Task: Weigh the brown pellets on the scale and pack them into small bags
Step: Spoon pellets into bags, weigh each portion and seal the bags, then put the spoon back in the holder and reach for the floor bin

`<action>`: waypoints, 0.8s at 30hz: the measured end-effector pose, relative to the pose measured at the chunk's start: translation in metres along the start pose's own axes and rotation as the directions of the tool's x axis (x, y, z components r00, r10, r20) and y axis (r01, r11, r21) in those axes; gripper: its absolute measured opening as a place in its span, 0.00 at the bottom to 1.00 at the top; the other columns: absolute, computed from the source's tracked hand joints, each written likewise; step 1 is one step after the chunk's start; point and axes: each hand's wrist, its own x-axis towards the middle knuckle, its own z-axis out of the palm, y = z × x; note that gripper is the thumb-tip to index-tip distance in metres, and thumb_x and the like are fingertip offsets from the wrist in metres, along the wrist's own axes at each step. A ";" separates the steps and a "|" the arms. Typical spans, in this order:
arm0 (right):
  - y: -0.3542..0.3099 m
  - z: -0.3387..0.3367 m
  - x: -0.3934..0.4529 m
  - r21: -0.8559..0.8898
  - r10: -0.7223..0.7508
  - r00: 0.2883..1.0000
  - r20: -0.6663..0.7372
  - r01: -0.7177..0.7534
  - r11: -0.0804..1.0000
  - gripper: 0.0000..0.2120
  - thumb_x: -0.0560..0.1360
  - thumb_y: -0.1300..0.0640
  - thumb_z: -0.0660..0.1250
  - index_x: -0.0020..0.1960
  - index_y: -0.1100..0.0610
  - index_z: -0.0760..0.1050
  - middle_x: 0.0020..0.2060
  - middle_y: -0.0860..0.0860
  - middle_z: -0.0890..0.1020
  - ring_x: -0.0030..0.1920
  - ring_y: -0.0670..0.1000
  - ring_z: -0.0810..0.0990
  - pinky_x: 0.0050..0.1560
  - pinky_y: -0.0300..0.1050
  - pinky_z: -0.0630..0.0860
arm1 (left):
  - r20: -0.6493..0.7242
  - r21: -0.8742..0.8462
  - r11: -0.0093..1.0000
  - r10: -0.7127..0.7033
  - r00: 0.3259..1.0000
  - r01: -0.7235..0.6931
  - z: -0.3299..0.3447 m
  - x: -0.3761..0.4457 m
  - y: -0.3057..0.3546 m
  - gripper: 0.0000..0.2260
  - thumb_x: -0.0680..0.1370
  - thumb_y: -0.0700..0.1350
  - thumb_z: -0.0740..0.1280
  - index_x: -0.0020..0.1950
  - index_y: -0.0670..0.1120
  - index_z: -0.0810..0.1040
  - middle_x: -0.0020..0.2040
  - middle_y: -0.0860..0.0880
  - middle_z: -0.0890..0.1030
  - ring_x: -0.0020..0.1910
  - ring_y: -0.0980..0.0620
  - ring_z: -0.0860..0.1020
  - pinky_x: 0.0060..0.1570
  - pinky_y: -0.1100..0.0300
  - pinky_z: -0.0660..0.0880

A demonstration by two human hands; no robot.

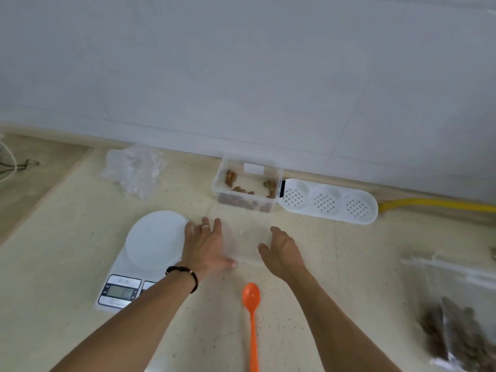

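Orange spoon (251,315), white scale (145,253), brown pellets (243,189), white perforated tray (328,201), yellow hose (440,204), possibly brown bagged pellets (453,336)

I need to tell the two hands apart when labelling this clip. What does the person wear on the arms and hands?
The left hand has a pale ring on one finger and a dark beaded bracelet at the wrist. The right hand wears nothing visible. Both forearms are bare, no sleeves.

scale (139,264) model label and display digits (too blurred), nothing legible
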 end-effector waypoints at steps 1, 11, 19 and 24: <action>-0.001 0.001 0.003 0.077 0.037 0.999 -0.006 -0.036 0.996 0.18 0.78 0.55 0.63 0.65 0.61 0.68 0.59 0.57 0.75 0.58 0.57 0.74 0.56 0.49 0.73 | -0.025 -0.006 1.000 0.012 1.000 -0.012 -0.001 0.001 -0.001 0.49 0.63 0.66 0.71 0.74 0.44 0.56 0.72 0.38 0.65 0.70 0.41 0.65 0.70 0.45 0.56; -0.011 -0.017 -0.019 0.447 0.203 0.958 -0.202 -0.094 0.889 0.14 0.76 0.62 0.63 0.61 0.56 0.75 0.56 0.53 0.77 0.55 0.53 0.76 0.43 0.37 0.70 | -0.155 -0.164 0.985 0.024 0.988 -0.050 -0.017 -0.033 -0.004 0.47 0.66 0.65 0.72 0.77 0.46 0.55 0.78 0.41 0.53 0.74 0.41 0.57 0.68 0.49 0.58; -0.048 -0.065 -0.005 0.419 0.104 0.936 -0.337 0.050 0.907 0.12 0.75 0.64 0.60 0.56 0.59 0.76 0.51 0.54 0.78 0.43 0.48 0.78 0.41 0.33 0.72 | -0.330 -0.274 0.947 0.071 0.941 -0.167 -0.074 -0.015 -0.007 0.42 0.67 0.65 0.72 0.75 0.50 0.61 0.77 0.43 0.56 0.72 0.43 0.58 0.67 0.52 0.61; -0.052 -0.075 0.027 0.364 0.085 0.940 -0.331 0.044 0.930 0.21 0.78 0.62 0.62 0.70 0.59 0.70 0.69 0.54 0.72 0.64 0.53 0.75 0.59 0.41 0.70 | -0.325 -0.277 0.936 0.123 0.938 -0.219 -0.085 0.038 -0.008 0.40 0.67 0.65 0.73 0.74 0.52 0.63 0.76 0.45 0.59 0.70 0.44 0.60 0.64 0.54 0.62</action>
